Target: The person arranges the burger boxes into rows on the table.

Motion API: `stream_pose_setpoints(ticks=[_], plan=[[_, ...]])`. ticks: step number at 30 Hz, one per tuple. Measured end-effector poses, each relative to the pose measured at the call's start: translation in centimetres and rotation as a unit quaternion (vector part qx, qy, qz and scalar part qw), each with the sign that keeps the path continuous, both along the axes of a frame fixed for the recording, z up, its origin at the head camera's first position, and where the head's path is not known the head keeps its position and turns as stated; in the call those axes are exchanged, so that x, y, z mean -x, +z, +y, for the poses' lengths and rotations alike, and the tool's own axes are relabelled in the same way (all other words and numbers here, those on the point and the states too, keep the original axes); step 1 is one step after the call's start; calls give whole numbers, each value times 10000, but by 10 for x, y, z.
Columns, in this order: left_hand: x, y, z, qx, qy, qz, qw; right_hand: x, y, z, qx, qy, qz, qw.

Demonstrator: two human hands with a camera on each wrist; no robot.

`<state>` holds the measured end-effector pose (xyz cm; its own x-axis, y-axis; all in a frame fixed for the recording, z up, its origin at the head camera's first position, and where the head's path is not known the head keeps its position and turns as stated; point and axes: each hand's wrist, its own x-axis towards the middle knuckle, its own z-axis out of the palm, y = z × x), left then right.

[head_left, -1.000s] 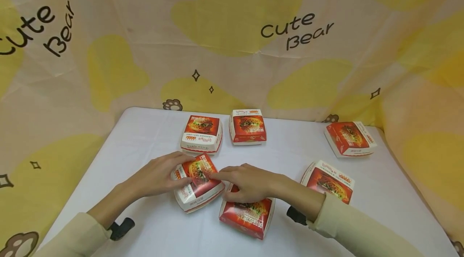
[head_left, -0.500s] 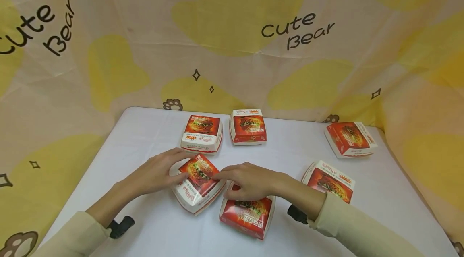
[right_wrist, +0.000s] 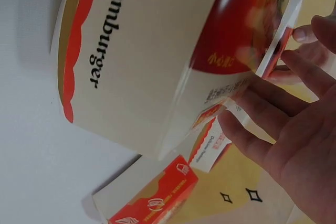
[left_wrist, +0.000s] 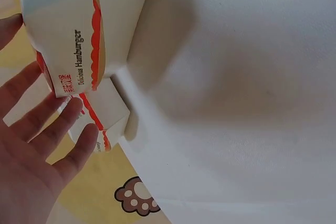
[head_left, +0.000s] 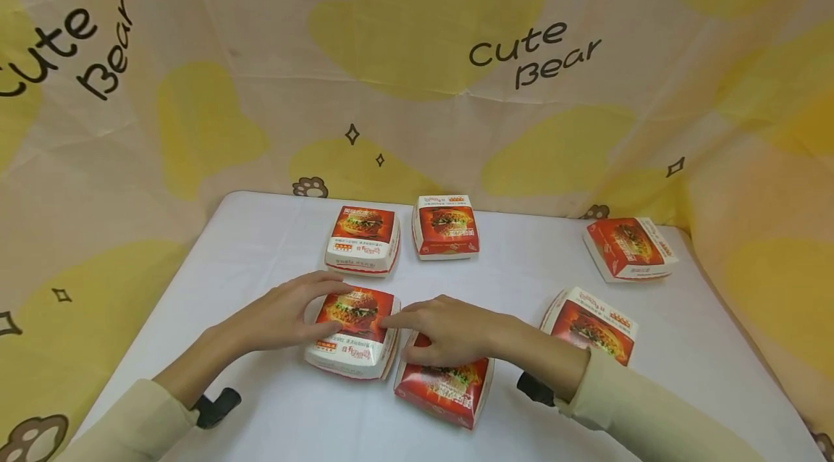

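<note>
In the head view a red and white hamburger box (head_left: 357, 357) lies on the white table, its printed edge facing the front. My left hand (head_left: 280, 313) is at its left side, thumb and fingers extended over the lid. From the right, my right hand (head_left: 449, 332) reaches with its index finger to the lid's right edge. Under that hand is a second hamburger box (head_left: 443, 393), partly hidden. The left wrist view shows the left hand's fingers (left_wrist: 47, 124) spread at a box side. Straight fingers (right_wrist: 257, 114) of the right hand show close beside a box in the right wrist view.
Two more hamburger boxes (head_left: 363, 241) stand behind the hands at the back of the white table (head_left: 260, 404). On the right, one box (head_left: 593, 328) is partly covered by the right forearm, and another (head_left: 630, 250) sits farther back. A patterned yellow cloth (head_left: 417, 85) hangs behind.
Between the hands, the hamburger box has turned counterclockwise, its white printed end swinging from the left to the front. Both hands stay nearly in place; the other boxes have not moved.
</note>
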<state>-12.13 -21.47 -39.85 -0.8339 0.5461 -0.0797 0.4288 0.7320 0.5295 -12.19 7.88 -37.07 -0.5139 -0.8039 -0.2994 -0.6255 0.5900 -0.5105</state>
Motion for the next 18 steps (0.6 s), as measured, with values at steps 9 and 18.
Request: stream_pose_setpoints(ticks=[9, 18], plan=[[-1, 0, -2, -138, -3, 125, 9998, 1, -1, -2, -5, 38, 120, 9999], [2, 0, -8, -288, 205, -95, 9993, 0, -3, -6, -41, -32, 44, 10000]])
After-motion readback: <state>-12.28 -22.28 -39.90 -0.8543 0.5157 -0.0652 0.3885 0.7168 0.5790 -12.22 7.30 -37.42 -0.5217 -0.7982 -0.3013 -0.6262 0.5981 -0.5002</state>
